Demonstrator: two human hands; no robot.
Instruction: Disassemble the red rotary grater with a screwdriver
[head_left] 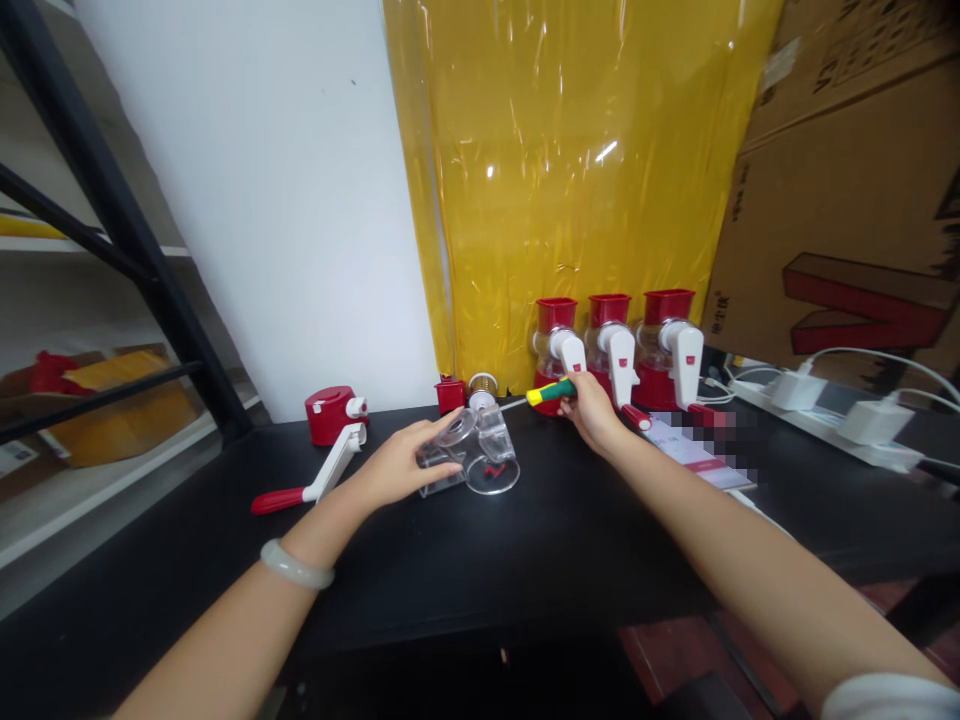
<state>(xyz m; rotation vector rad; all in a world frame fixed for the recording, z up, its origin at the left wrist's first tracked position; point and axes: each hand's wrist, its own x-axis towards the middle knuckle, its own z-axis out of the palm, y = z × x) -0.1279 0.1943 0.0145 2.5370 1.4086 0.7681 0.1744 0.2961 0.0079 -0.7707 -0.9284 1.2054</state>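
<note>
My left hand grips a clear plastic grater housing, its fingers and thumb on the left part of it. In my right hand is a screwdriver with a green and yellow handle, its shaft pointing left over the housing. Just behind the housing are a small red hopper piece and a metal grater drum. To the left of my left hand lie a red round base and a white crank with a red handle. Whether the screwdriver tip touches the housing, I cannot tell.
Three assembled red and white rotary graters stand in a row at the back right. A phone or tablet lies before them. A white power strip with chargers and cables runs along the right, below a large cardboard box.
</note>
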